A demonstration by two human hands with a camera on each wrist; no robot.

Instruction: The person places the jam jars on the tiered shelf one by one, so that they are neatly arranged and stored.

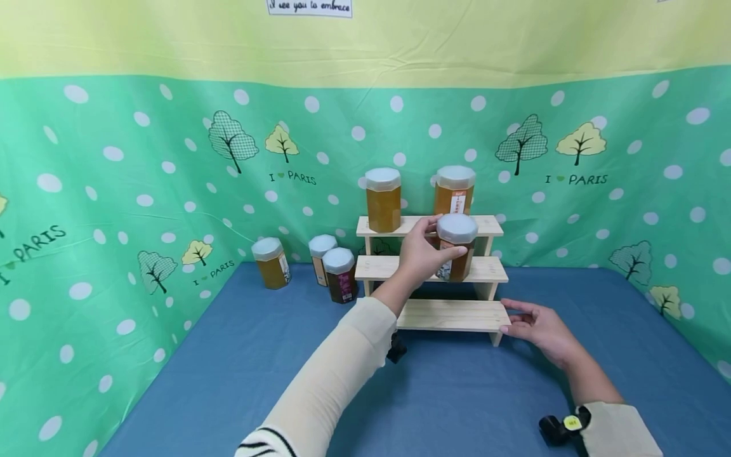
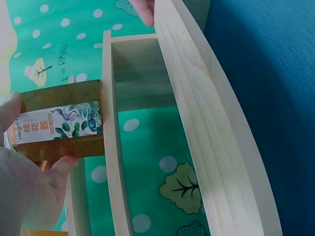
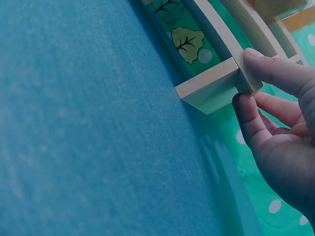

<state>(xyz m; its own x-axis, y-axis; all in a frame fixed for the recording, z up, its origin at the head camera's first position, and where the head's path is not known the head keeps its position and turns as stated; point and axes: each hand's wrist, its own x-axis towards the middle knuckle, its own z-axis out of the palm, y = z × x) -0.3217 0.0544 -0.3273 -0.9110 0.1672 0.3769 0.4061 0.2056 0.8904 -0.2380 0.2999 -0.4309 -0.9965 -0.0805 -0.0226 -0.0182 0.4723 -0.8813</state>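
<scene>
A pale-lidded jar [image 1: 462,263], held in the fingers of the left hand [image 1: 421,259], is at the right of a wooden stand's [image 1: 372,289] middle step [image 1: 379,268]. The right hand [image 1: 539,327] pinches the bottom step [image 1: 451,314]; two jars [image 1: 384,206] stand above, three jars [image 1: 341,279] on the counter [image 1: 217,381].

Toward the far edge of the blue tabletop [image 1: 457,393] is set a pale three-tiered wooden stand [image 1: 448,315], with three white-lidded faceted jars [image 1: 271,268] [image 1: 321,266] [image 1: 342,279] placed between it and the far left corner.
</scene>
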